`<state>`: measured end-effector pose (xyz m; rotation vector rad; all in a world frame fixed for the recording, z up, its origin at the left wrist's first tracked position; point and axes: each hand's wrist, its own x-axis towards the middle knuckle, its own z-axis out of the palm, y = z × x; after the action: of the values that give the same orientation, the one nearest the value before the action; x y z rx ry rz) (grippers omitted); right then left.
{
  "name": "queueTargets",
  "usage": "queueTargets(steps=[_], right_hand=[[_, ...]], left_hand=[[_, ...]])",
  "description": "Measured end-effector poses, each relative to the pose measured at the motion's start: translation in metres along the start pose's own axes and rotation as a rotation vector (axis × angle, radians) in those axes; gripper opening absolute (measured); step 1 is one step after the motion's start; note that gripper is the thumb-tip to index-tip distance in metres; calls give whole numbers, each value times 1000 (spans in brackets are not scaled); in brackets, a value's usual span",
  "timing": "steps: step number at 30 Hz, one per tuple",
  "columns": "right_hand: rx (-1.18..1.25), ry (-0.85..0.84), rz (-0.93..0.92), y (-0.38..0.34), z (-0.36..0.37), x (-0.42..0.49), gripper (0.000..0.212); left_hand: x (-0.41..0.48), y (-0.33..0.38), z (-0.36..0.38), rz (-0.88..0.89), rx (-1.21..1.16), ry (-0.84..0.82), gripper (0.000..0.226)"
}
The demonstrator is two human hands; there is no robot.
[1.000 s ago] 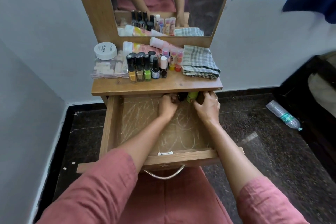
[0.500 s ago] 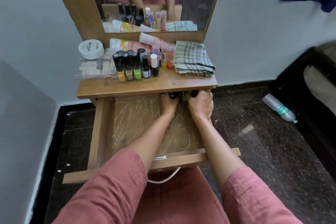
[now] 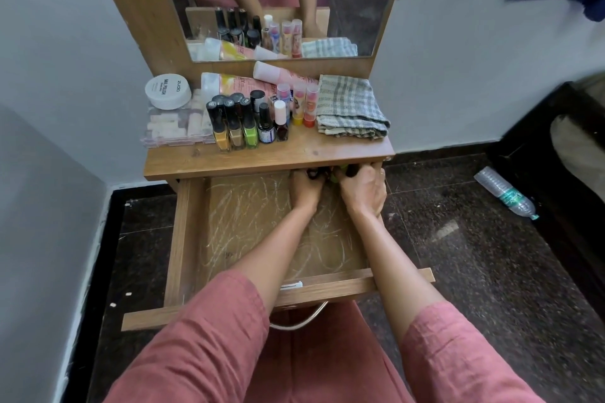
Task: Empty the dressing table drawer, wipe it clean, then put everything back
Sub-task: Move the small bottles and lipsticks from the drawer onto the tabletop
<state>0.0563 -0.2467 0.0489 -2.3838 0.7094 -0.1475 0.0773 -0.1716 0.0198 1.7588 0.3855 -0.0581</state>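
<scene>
Now the big mirror (image 3: 288,0) stands at the back of my wooden worktop (image 3: 268,154). Below it the drawer (image 3: 183,239) is pulled out wide, and its scratched floor is nearly bare. A folded checked cloth (image 3: 352,106) lies on the right side of the worktop. At the left sits a clear box (image 3: 173,127) with a round white tub (image 3: 168,91) on top. Two tubes (image 3: 235,83) lie at the back. Nail polish bottles (image 3: 244,124) stand in a bunch in the middle, with lip balm sticks (image 3: 304,105) just beside them. My left hand (image 3: 304,188) and right hand (image 3: 361,188) are close together at the far right corner of the drawer, each closed on small dark bottles (image 3: 350,170) tucked under the worktop's edge.
</scene>
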Motion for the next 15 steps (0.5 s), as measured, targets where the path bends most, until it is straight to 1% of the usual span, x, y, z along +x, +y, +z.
queueTargets(steps=[5, 9, 15], right_hand=[[39, 57, 61, -3, 3, -1, 54], [68, 60, 53, -3, 2, -3, 57], [69, 101, -6, 8, 1, -15, 47]], left_hand=[[2, -2, 0, 19, 26, -11, 19], [-2, -7, -2, 78, 21, -3, 15], [-17, -16, -3, 115, -11, 19, 19]])
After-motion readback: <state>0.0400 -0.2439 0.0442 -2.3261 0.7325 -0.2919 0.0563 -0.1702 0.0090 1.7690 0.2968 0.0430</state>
